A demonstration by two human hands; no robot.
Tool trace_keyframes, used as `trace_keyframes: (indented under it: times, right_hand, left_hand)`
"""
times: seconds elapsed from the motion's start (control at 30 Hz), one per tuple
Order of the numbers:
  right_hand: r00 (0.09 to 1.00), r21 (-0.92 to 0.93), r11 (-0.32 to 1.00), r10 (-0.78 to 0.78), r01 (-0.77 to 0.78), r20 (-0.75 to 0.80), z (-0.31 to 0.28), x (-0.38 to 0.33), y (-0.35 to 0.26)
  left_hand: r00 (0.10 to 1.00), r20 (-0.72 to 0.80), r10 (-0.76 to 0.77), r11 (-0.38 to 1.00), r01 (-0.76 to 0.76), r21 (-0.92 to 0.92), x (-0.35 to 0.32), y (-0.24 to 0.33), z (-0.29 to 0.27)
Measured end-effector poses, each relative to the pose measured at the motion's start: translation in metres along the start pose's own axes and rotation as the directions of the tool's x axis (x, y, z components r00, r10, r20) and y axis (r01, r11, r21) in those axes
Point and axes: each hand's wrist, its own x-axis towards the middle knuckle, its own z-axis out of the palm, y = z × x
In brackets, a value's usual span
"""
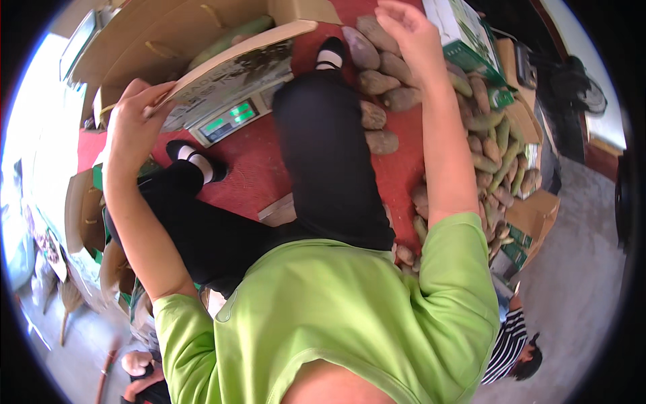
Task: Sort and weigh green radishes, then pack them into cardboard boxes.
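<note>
My left hand (pixel 138 111) is closed on the upper edge of a cardboard box (pixel 222 60), its thumb and fingers pinching the near flap. Inside the box lies a long green vegetable (pixel 235 42), partly hidden by that flap. The box rests on a scale (pixel 229 121) with a green lit display. Up at the top of the view, my right hand (pixel 410 28) is raised with its fingers loosely bent and apart, and nothing shows in it. Behind and below it lie several large brownish tubers (pixel 393 67) on a red mat (pixel 252 158).
A pile of green and brown root vegetables (pixel 494 155) spreads along my right side. Beyond it stand a white and green carton (pixel 464 34) and an opened cardboard box (pixel 531 219). More open boxes (pixel 81 209) line my left. Other people (pixel 511 343) are behind me.
</note>
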Motion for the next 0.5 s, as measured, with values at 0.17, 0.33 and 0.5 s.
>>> trace_keyframes:
  times: [0.17, 0.33, 0.5]
  right_hand:
    - [0.899, -0.108, 0.894, 0.424, -0.435, -0.110, -0.052, -0.109, 0.097]
    - [0.766, -0.236, 0.734, 0.635, -0.637, -0.097, -0.069, -0.264, 0.237]
    - [0.605, -0.909, 0.392, 0.693, 0.140, 0.392, -0.065, -0.391, 0.276]
  left_hand:
    - [0.997, -0.036, 0.064, 0.997, -0.065, -0.031, 0.000, -0.006, 0.010]
    - [0.999, 0.006, 0.031, 0.998, -0.032, 0.057, 0.000, 0.005, 0.005]
    - [0.999, 0.041, 0.016, 0.997, -0.019, 0.073, 0.004, -0.015, 0.008]
